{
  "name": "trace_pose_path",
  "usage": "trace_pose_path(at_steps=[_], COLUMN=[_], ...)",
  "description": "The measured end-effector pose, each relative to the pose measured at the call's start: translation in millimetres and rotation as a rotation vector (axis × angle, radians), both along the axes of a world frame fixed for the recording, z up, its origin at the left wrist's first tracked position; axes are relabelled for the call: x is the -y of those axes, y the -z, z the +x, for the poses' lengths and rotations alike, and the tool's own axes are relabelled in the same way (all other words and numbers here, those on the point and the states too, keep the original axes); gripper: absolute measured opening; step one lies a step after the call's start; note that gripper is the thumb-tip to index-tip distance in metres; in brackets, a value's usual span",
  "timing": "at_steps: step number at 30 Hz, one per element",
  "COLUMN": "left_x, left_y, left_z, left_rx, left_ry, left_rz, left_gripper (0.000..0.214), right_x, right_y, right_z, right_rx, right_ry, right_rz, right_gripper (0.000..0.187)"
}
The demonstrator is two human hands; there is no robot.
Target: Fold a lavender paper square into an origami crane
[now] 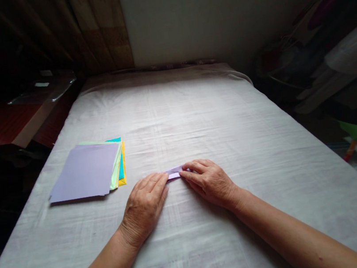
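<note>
A narrow folded strip of lilac paper (174,171) lies on the white sheet of the bed (195,113), near its middle. My left hand (145,204) lies flat, palm down, its fingertips pressing the strip's left part. My right hand (208,181) meets it from the right, fingers bent and pressing on the strip's right end. Most of the strip is hidden under both hands.
A stack of coloured paper sheets (86,171), lilac on top with green, teal and yellow edges showing, lies to the left. A dark wooden bedside table (12,123) stands at far left. Clothes and clutter (338,60) crowd the right side.
</note>
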State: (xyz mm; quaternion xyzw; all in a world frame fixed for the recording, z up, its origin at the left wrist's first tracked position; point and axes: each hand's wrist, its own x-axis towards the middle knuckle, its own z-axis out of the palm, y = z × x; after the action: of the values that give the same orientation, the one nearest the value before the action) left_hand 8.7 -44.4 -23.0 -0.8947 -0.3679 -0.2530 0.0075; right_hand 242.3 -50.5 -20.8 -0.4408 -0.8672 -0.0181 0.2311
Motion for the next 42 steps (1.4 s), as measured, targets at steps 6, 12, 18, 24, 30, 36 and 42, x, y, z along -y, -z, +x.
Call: trace_pose_path(at_steps=[6, 12, 18, 24, 30, 36, 42], left_x=[-8.6, -10.3, -9.5, -5.5, 6.2, 9.2, 11.1], left_y=[0.8, -1.9, -6.7, -17.5, -14.6, 1.0, 2.4], left_z=[-4.0, -5.6, -8.9, -9.0, 5.8, 6.5, 7.3], left_rx=[0.085, 0.044, -0.112, -0.106, -0.2, -0.295, -0.322], left_ry=[-0.063, -0.039, 0.02, 0.007, 0.004, -0.079, -0.105], left_rz=[-0.096, 0.009, 0.179, 0.071, -0.011, -0.076, -0.089], left_gripper=[0.023, 0.021, 0.022, 0.021, 0.045, 0.055, 0.056], right_x=[1.7, 4.0, 8.3, 8.4, 9.1, 12.8, 18.4], right_y=[0.1, -7.0, -6.8, -5.4, -5.0, -7.4, -4.2], right_z=[-3.0, -12.3, -14.9, -16.1, -16.1, -18.8, -33.8], right_rx=[-0.014, 0.106, 0.172, 0.182, 0.207, 0.196, 0.118], right_ry=[0.03, 0.085, 0.123, 0.126, 0.121, 0.155, 0.154], right_rz=[-0.008, -0.067, -0.083, -0.082, -0.081, -0.12, -0.227], right_gripper=[0.024, 0.029, 0.03, 0.03, 0.032, 0.033, 0.051])
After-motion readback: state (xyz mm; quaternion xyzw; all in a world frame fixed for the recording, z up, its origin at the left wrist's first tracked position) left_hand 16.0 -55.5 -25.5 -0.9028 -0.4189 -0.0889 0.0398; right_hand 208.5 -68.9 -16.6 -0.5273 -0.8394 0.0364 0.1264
